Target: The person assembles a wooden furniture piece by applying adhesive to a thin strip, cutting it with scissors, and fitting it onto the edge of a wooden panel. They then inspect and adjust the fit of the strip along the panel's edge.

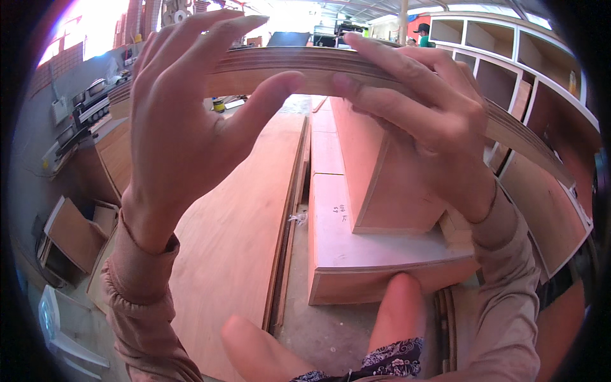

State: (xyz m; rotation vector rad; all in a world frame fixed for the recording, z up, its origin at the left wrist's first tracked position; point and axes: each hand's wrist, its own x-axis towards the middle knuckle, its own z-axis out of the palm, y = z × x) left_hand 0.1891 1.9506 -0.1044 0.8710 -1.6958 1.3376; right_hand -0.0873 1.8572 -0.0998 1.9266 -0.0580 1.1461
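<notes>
Both hands, left (pixel 184 127) and right (pixel 426 121), hold their grip closed on a stack of plywood strips (pixel 305 70) (edge-on, at twelve o'clock) above the plywood boxes (pixel 375 248).

Layered plywood strip (pixel 356 63), seemingly matt

A striped edge of pale and dark brown layers is shown on the plywood strip (pixel 305 63). Reddish-orange veneer is seen on the large plywood sheet (pixel 242 223) and the box panels (pixel 375 159). Dusty pink-beige sleeves (pixel 509 299) are worn. A dark fabric with a white floral pattern is seen on the shorts (pixel 388 363). The shelving (pixel 509 44) is edged in white.
</notes>
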